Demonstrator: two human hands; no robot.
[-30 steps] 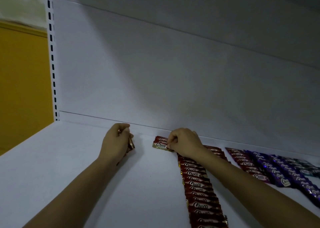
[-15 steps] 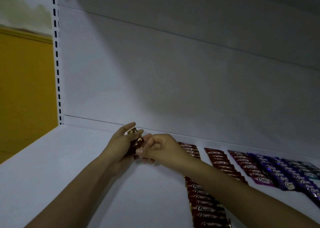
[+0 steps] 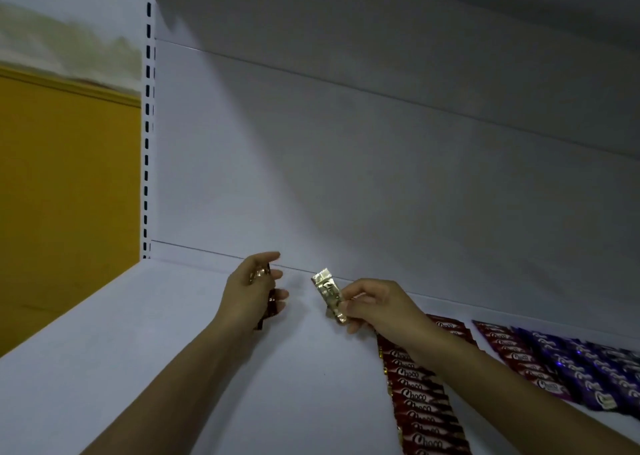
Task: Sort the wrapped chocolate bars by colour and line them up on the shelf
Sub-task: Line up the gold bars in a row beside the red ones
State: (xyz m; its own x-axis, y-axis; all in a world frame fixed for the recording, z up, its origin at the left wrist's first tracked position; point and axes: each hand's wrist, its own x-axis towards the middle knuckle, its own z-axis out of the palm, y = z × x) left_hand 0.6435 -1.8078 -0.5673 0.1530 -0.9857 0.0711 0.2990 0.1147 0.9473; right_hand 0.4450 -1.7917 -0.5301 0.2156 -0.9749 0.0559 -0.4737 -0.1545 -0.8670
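Shop | white metal shelf (image 3: 138, 368) | slotted upright (image 3: 147, 143) at its left end | wrapped chocolate bars (image 3: 426, 406) in rows on its right side

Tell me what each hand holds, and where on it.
The right hand pinches a gold-wrapped bar by its lower end. The left hand grips a small bunch of bars around their middle.

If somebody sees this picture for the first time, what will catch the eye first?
The gold bar stands out, pinched by the right hand above the white shelf. Left of it, the left hand holds other bars. Rows of red bars and purple bars lie on the right.
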